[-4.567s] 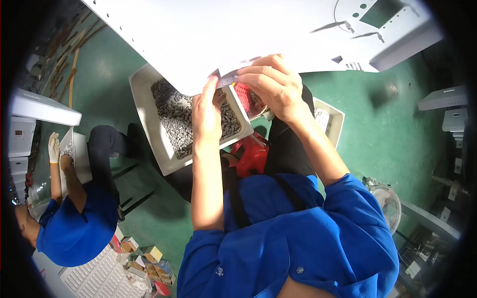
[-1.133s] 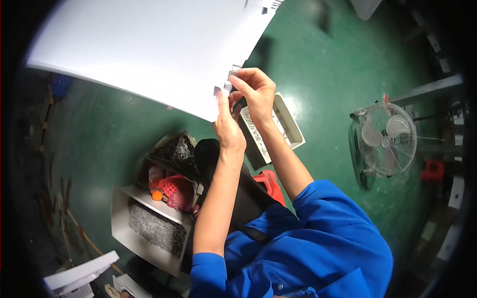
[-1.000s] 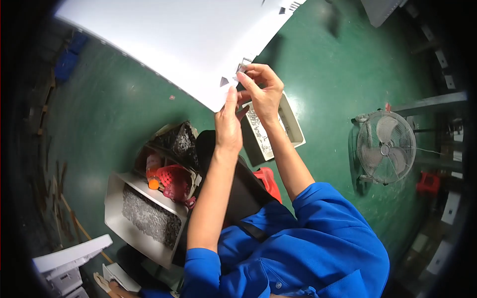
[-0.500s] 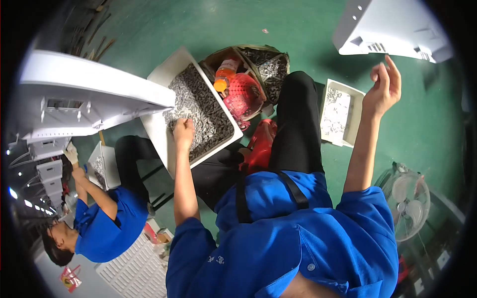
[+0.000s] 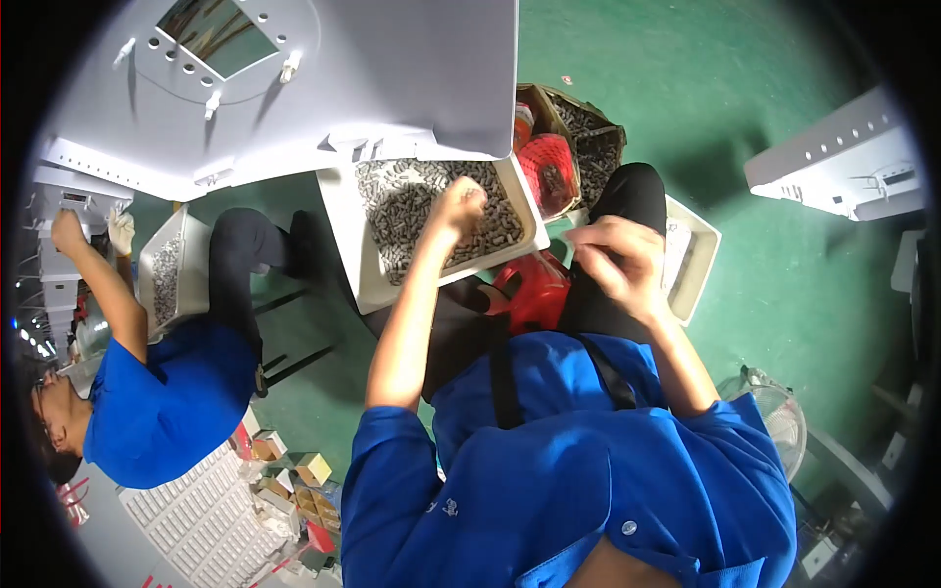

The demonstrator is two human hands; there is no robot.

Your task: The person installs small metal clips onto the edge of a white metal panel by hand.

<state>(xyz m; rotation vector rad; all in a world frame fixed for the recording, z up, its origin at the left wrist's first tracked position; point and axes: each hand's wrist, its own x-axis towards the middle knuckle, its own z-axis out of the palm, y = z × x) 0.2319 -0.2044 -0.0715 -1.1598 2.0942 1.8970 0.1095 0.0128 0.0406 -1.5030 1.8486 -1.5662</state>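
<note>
My left hand (image 5: 459,208) is closed above a white bin (image 5: 371,279) heaped with small grey cylindrical parts (image 5: 402,220). What its fingers hold, if anything, is hidden. To its right, my right hand (image 5: 627,263) is held above my knee, thumb and fingers pinched together. A tiny pale thing seems to show at the fingertips, too small to name. Beyond that hand a smaller cream box (image 5: 701,269) is partly covered by it. Over the bin's far edge hangs a large white panel (image 5: 392,69) with a square cutout and several pegs.
A second white panel (image 5: 838,162) hangs at the right. Behind the bin stands an open sack (image 5: 598,147) of grey parts beside a red net bag (image 5: 546,171). A co-worker in blue (image 5: 167,412) sits at the left beside another bin (image 5: 191,265). A fan (image 5: 784,426) stands lower right.
My right hand has come down and left from beside the hanging panel at the right, its fingers now pinched. The view has shifted; the large white panel now reaches further across the bin.
</note>
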